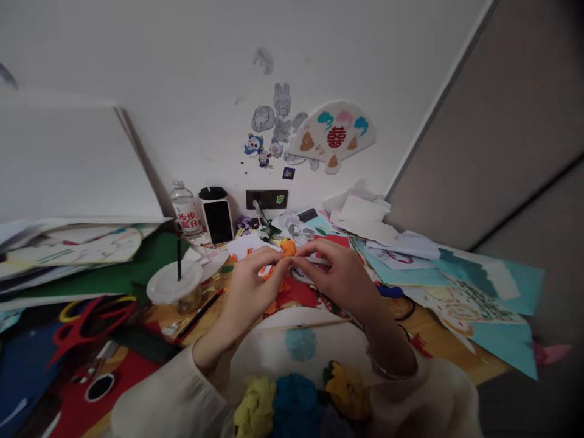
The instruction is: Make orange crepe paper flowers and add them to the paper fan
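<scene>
My left hand (253, 286) pinches a small crumpled orange paper flower (288, 247) from below, thumb and fingers pressed together. My right hand (344, 280) meets it from the other side, its fingertips closed at the flower's base, touching the left fingertips. A thin white strip (319, 261) shows by the right fingers; whether it is held, I cannot tell. Orange paper scraps (272, 304) lie beneath the hands. Closer to me, a white fan-shaped piece (255, 350) bears a blue patch, with yellow (255, 404), blue (296, 404) and orange-yellow (349, 389) paper flowers at its near side.
Red scissors (86, 328), a black-and-red pencil (198, 319) and a lidded cup with straw (176, 286) lie or stand at left. Behind are a bottle (185, 210) and a black-lidded cup (216, 216). Painted papers (474, 307) cover the right side. A fan (337, 134) hangs on the wall.
</scene>
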`<action>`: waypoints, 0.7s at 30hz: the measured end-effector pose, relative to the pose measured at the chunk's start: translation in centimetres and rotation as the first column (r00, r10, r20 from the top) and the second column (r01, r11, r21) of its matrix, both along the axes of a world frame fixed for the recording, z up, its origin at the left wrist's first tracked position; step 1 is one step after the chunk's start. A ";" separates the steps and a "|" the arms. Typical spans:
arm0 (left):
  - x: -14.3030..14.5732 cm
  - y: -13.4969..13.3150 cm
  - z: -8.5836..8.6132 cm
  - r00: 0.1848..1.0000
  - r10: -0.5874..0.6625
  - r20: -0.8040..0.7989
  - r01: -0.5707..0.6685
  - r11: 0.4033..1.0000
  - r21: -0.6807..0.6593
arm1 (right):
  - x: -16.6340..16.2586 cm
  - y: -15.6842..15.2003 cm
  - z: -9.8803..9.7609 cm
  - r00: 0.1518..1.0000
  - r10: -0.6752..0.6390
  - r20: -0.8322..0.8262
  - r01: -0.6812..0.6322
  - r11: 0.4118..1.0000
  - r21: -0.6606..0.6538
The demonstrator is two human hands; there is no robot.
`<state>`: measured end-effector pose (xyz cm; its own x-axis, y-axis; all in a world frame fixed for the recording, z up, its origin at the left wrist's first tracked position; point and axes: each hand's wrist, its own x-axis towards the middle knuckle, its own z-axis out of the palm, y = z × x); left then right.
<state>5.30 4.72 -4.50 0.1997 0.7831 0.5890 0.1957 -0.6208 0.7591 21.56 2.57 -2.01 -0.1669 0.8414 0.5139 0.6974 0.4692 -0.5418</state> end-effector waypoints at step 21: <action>0.5 0.6 -0.6 0.963 -0.078 0.257 0.116 0.984 -0.135 | 0.1 -0.1 0.0 0.999 0.021 -0.043 -0.015 0.990 0.137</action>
